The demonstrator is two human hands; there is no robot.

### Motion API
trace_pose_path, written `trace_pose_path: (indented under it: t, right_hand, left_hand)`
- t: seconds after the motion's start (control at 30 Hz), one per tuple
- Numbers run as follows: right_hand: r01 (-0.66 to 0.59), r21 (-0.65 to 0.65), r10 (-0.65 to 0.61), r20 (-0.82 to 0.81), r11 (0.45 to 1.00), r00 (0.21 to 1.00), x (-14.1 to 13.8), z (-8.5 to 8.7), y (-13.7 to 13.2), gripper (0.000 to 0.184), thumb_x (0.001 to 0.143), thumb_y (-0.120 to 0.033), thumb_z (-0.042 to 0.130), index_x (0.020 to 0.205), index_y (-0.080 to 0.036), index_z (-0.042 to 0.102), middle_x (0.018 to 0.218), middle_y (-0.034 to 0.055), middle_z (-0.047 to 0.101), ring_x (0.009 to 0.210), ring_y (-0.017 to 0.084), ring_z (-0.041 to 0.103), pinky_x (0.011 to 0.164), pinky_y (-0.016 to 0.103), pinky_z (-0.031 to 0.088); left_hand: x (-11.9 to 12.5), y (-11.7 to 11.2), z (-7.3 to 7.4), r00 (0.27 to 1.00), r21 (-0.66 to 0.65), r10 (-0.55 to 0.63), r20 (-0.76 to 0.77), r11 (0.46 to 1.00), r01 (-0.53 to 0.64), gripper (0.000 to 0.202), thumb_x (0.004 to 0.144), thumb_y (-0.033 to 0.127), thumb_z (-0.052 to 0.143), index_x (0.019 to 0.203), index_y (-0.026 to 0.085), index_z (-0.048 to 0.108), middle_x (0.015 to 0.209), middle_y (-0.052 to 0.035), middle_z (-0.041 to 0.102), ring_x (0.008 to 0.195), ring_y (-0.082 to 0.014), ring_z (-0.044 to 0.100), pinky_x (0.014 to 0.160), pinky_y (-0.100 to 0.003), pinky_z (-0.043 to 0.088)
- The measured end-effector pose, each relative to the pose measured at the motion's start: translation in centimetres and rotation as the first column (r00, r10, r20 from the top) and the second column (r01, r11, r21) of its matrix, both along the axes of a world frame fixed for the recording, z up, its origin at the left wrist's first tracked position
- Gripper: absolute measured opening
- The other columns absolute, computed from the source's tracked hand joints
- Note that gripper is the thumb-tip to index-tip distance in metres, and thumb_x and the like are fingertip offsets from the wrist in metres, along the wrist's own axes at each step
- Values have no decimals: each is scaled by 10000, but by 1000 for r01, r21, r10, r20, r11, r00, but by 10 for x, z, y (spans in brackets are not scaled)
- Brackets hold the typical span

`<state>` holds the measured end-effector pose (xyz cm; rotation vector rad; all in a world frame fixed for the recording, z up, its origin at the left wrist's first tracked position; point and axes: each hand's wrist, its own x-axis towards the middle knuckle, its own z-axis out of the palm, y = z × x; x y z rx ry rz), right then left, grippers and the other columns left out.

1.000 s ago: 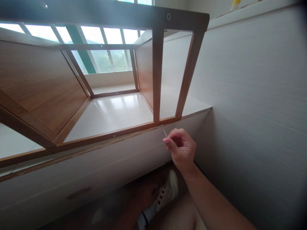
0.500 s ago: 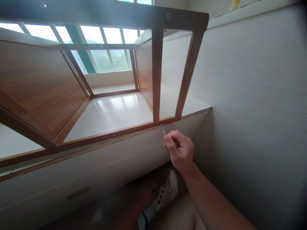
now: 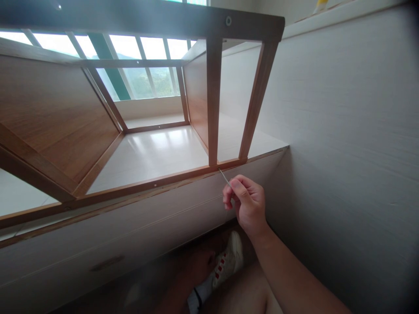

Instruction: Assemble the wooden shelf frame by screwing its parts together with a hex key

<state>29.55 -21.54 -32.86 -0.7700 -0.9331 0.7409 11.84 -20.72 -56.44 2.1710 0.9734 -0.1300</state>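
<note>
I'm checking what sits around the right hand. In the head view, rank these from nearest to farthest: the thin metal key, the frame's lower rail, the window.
1. The thin metal key: pinched in the right hand, pointing up and left.
2. The lower rail: met by the key's tip, up and left of the hand.
3. The window: far behind the frame, upper left.

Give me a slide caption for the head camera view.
Right hand pinches a thin metal tool, its tip at the lower rail of a wooden frame resting on a white ledge.
</note>
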Motion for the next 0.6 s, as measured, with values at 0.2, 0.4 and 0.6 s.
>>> trace_pose_path:
  t: [0.2, 0.4, 0.6]
  right_hand:
    - [-176, -38, 171, -111, 984, 979, -1, 3, -3, 285, 945, -359, 639, 730, -173, 635, 598, -11, 628, 457, 99, 513, 405, 210, 386]
    - [-252, 3, 247, -205, 968, 947, -1, 0, -2, 280, 952, -354, 616, 736, -176, 611, 599, -12, 624, 433, 91, 503, 382, 193, 373]
    - [-380, 72, 382, -323, 922, 866, -5, -6, 0, 251, 971, -356, 577, 782, -191, 581, 621, -26, 596, 424, 84, 485, 381, 193, 343]
  left_hand:
    - [0, 0, 3, 1000, -3, 1, -8, 1000, -1, 232, 957, 313, 500, 874, 192, 679, 885, -71, 708, 806, -222, 624, 639, -310, 304]
    - [1, -1, 4, 1000, -13, -2, -11, 1000, 2, 228, 958, 297, 495, 899, 188, 685, 899, -68, 704, 813, -218, 614, 647, -306, 318]
    - [0, 0, 1, 1000, -10, -13, 6, 1000, 13, 184, 937, 258, 523, 895, 186, 688, 894, -62, 694, 812, -210, 599, 662, -313, 319]
